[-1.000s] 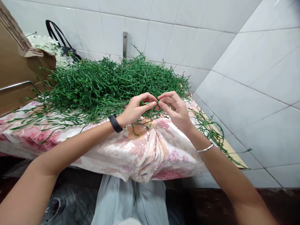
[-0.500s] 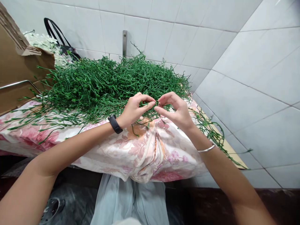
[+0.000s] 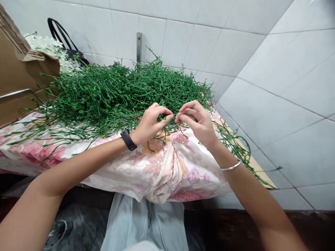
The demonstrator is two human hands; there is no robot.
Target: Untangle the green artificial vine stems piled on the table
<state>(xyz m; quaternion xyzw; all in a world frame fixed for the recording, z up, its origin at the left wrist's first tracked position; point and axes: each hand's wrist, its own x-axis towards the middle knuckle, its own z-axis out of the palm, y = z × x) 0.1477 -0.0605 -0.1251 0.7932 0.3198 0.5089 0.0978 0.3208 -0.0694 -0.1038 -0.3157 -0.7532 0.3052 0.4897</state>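
A large heap of thin green artificial flower stems (image 3: 125, 87) lies across the cloth-covered table. In front of the heap, my left hand (image 3: 154, 122) is closed in a pinch, thumb against fingertips, on a green stem. Facing it, my right hand (image 3: 197, 120) pinches at the same stem, its fingertips almost touching the left ones. A thin piece of green hangs below the right fingers. The exact spot between the fingertips is small and partly hidden against the green behind.
A torn cardboard box (image 3: 26, 69) stands at the left, with white flowers (image 3: 49, 47) and a black-handled bag (image 3: 75, 54) behind it. More green stems (image 3: 235, 146) lie at the right edge. A floral cloth (image 3: 125, 170) drapes over the front; tiled walls (image 3: 204, 42) close the back and right.
My right thumb and fingers have drawn together into a tighter pinch, and a bit of green now shows hanging beneath them. My left hand has hardly moved.
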